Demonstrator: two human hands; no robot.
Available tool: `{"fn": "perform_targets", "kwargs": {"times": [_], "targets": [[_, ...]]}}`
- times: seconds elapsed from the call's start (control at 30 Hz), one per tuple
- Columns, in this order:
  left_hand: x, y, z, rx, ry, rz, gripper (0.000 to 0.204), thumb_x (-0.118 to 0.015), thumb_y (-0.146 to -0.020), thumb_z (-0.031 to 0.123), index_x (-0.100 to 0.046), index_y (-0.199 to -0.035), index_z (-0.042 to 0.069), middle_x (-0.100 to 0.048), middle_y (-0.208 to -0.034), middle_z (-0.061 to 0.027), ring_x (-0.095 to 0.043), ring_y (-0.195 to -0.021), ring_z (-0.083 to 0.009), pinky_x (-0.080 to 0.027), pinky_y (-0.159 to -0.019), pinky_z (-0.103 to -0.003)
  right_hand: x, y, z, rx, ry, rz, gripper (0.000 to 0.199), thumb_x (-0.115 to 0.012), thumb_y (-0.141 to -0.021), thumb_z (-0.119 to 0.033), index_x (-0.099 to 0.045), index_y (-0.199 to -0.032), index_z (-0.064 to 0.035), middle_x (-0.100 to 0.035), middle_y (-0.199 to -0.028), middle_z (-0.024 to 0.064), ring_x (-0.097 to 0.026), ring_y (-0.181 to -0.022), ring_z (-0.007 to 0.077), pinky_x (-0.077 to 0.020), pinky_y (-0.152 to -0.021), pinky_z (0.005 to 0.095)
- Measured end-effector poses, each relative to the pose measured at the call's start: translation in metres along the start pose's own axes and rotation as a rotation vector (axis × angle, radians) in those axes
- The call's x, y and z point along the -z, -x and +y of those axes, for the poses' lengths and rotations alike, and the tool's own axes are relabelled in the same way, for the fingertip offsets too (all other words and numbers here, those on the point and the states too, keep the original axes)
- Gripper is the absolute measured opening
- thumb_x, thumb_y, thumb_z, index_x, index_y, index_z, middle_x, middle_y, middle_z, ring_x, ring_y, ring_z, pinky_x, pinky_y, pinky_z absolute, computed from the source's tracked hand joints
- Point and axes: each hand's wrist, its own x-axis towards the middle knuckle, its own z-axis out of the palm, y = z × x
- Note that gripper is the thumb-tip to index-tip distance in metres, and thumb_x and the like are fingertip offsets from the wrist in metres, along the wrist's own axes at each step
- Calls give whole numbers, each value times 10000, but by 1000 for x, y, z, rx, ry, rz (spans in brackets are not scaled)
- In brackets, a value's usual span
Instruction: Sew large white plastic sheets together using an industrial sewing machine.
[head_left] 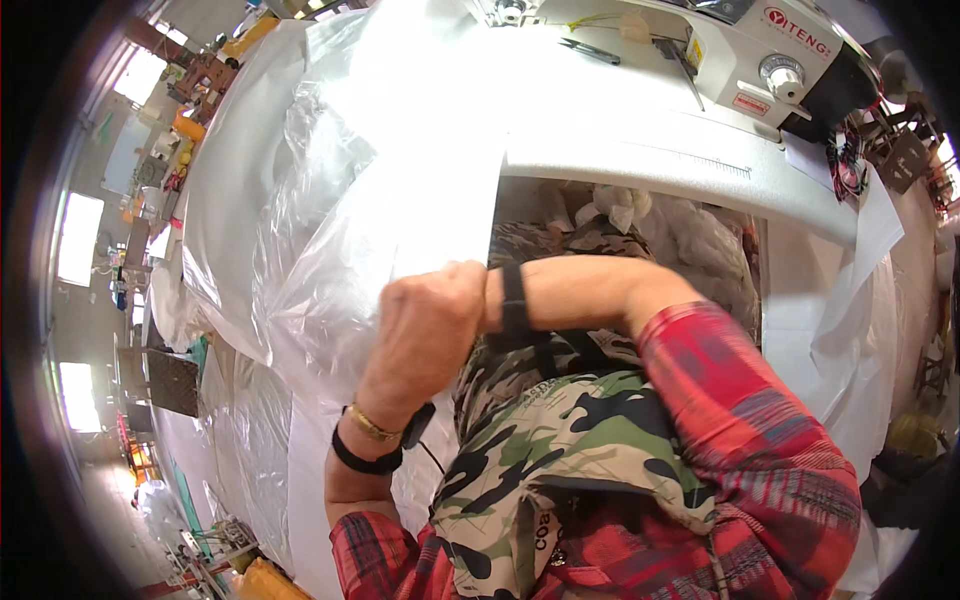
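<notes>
My left hand is closed in a fist at the lower edge of a white sheet that hangs down from the sewing table. It appears to grip that edge. A gold bracelet and a black band sit on its wrist. My right forearm comes in from the right in a red plaid sleeve, with a black wristband. The right hand itself is hidden behind my left fist. Crinkled clear plastic film lies over the sheet on the left.
A white sewing machine stands on the white table at the top right. More white sheeting hangs at the right. Camouflage clothing fills the lower middle. A workshop with windows lies far left.
</notes>
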Motion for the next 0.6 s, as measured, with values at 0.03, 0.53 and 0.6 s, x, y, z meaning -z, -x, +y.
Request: {"fn": "perform_targets", "kwargs": {"times": [0.03,0.53,0.6], "targets": [[-8,1,-3,-13,-25,6,17,-551,-812,21,-560,-799,28,-600,-721,-167,-633,-667,-345,-486,-575,-413,4,5,-1,-53,45,-49,357,-674,-821,-321,-670,-1055,-51,-671,-1009,212,-636,-978,320,-505,-836,398],[-91,29,-31,35,75,135,71,-552,-799,18,-488,-791,47,-540,-674,-136,-612,-630,-322,-469,-536,-408,133,17,-78,-523,1006,-142,158,-574,-866,-152,-647,-850,-13,-642,-775,163,-647,-785,318,-507,-763,452],[-92,26,-26,24,83,139,75,-555,-799,21,-485,-787,46,-539,-675,-138,-611,-632,-325,-469,-535,-408,133,7,-40,-201,1299,-59,168,-593,-822,-136,-642,-930,-17,-638,-877,157,-617,-884,307,-463,-856,446]]}}
